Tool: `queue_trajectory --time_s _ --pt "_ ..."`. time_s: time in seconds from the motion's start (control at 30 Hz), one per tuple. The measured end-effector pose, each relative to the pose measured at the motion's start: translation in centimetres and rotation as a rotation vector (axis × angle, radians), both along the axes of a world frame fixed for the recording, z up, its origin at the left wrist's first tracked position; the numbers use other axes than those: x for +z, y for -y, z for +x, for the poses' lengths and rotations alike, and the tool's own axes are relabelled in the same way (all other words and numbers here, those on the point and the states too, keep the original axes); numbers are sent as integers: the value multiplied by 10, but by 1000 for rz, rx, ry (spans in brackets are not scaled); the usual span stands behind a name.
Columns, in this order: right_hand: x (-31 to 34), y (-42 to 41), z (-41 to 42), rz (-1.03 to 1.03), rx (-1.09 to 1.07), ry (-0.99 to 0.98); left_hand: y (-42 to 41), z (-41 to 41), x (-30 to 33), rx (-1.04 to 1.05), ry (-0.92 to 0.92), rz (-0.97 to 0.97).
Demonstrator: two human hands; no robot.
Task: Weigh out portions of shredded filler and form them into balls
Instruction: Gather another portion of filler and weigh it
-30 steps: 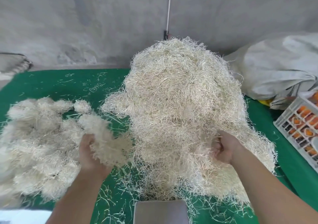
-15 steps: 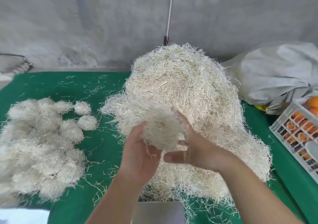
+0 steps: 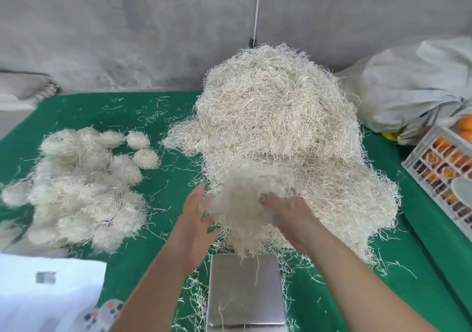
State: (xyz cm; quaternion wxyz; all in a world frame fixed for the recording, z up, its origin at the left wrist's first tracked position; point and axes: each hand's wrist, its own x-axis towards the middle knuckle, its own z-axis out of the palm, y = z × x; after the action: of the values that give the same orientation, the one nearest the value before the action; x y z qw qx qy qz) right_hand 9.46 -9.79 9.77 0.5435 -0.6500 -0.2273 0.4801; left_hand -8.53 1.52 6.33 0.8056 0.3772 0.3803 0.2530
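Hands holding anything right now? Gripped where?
Yes: a loose clump of pale shredded filler, above the metal scale pan. The left hand cups its left side with straight fingers; the right hand holds its right side, fingers sunk into the strands.

You stand in a makeshift packing workshop: bare concrete wall (image 3: 127,38), green cloth-covered table (image 3: 166,191), a steel scale (image 3: 245,288), a heap of shredded filler (image 3: 275,127), a crate of oranges (image 3: 444,163).

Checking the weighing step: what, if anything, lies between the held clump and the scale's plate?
Nothing solid: the clump hangs between the left hand and right hand above the scale plate, which bears only a few stray strands.
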Motion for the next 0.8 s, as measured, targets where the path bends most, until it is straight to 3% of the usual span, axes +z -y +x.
queue_trajectory --time_s 0.07,0.1,0.13,0.23,0.33,0.5,0.57,0.7,0.73,0.8 --pt "1 0 -23 -86 172 76 22 8 5 -216 -72 -28" --pt "-7 2 -30 -56 274 207 31 11 7 -247 -139 -9" --pt "-5 1 -40 -33 316 363 36 15 6 -215 -199 8" --pt "-17 2 -48 7 321 497 44 19 5 8 -219 -29" --pt "-32 12 -39 -18 448 339 34 12 0 132 -175 -161" --pt "-42 18 -45 122 295 3 38 26 4 227 -20 -219" --pt "-42 15 -53 156 197 39 48 31 9 183 46 -207" --pt "-35 16 -32 155 -60 118 49 17 11 161 -392 136" --pt "-35 17 -26 159 -95 117 44 12 8 217 -426 165" --pt "-40 17 -21 161 -88 167 42 5 6 293 -257 105"
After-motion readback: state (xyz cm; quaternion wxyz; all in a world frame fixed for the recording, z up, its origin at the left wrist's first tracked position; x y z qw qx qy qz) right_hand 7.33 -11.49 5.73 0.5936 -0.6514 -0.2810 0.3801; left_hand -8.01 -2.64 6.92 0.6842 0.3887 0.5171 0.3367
